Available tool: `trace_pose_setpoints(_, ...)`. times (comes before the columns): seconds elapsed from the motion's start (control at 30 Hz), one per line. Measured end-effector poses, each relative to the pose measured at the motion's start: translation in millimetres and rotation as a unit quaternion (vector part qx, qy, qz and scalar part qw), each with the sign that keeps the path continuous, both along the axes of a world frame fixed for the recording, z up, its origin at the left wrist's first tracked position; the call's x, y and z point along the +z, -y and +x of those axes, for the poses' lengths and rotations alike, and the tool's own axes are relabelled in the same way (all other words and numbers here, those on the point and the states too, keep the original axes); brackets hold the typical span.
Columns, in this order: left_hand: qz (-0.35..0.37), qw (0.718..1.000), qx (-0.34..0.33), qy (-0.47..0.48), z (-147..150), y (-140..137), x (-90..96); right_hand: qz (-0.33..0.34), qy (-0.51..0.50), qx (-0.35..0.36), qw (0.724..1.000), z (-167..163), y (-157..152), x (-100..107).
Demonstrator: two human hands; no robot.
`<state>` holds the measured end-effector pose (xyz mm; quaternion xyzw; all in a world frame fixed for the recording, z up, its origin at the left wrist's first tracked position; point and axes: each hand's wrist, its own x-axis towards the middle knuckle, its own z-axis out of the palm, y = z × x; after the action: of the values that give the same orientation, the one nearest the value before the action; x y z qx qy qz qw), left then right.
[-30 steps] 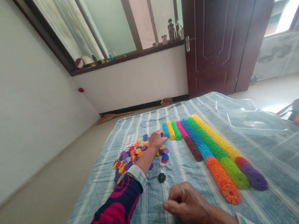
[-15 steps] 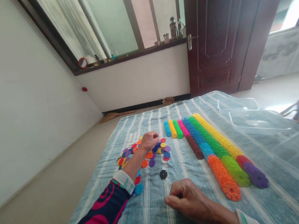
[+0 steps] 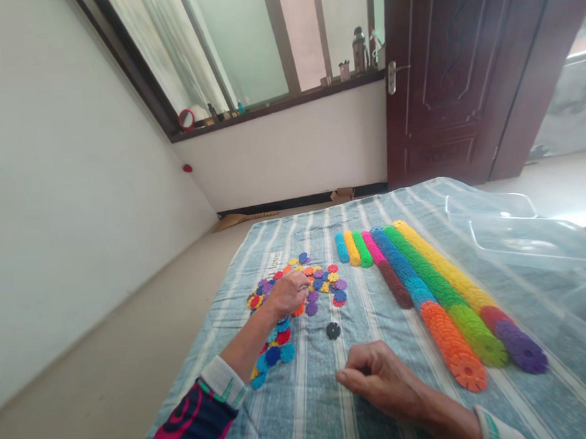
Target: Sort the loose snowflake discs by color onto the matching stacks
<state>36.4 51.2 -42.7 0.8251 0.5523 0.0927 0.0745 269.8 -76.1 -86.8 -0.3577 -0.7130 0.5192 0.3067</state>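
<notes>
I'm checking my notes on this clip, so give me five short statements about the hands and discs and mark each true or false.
1. The left hand is over the mixed discs. True.
2. Every disc lies in the pile or a row. False: a black disc lies apart.
3. Both hands are spread flat. False: the right hand is curled.
4. Brown discs adjoin pink discs. True.
5. Everything rests on plain fabric. False: the cloth is striped.

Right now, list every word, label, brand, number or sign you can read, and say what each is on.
"love": on the striped cloth, beside the loose discs; the lettering just before it can't be read in full.
Left cuff: green marks, too blurred to tell whether they are letters.
Thermos: any print is too small to read.
</notes>
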Motion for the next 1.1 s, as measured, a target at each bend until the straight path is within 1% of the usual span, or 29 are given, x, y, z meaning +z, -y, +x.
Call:
trace_pose_setpoints(0.07,-0.009,1.000,0.011,0.015,-10,7,2.8,0.006,0.003,0.000,1.000,1,0,-1)
trace_pose_setpoints(0.2,0.004,0.995,0.076,0.058,-34,21,10.2,0.006,0.008,0.010,1.000,3,1,-2)
trace_pose_setpoints(0.3,0.014,0.990,0.119,0.069,-48,35,13.2,-0.006,0.009,0.014,1.000,6,2,-1)
trace_pose_setpoints(0.43,0.013,0.988,0.139,0.062,-58,58,13.4,-0.010,0.012,0.017,1.000,8,3,0)
trace_pose_setpoints(0.57,0.030,0.989,0.135,0.053,-55,79,11.8,-0.013,0.015,0.014,1.000,9,4,0)
trace_pose_setpoints(0.7,0.041,0.991,0.121,0.030,-44,92,9.8,-0.006,0.015,0.008,1.000,9,5,0)
trace_pose_setpoints(0.8,0.042,0.992,0.122,0.004,-34,97,7.8,-0.001,0.012,0.007,1.000,9,5,0)
trace_pose_setpoints(0.9,0.040,0.988,0.145,-0.029,-26,100,6.1,-0.003,0.013,0.009,1.000,9,4,1)
trace_pose_setpoints(1.0,0.048,0.983,0.166,-0.057,-21,101,4.6,-0.005,0.017,0.016,1.000,10,3,1)
trace_pose_setpoints(1.1,0.053,0.983,0.163,-0.068,-20,101,2.1,-0.007,0.017,0.023,1.000,11,2,1)
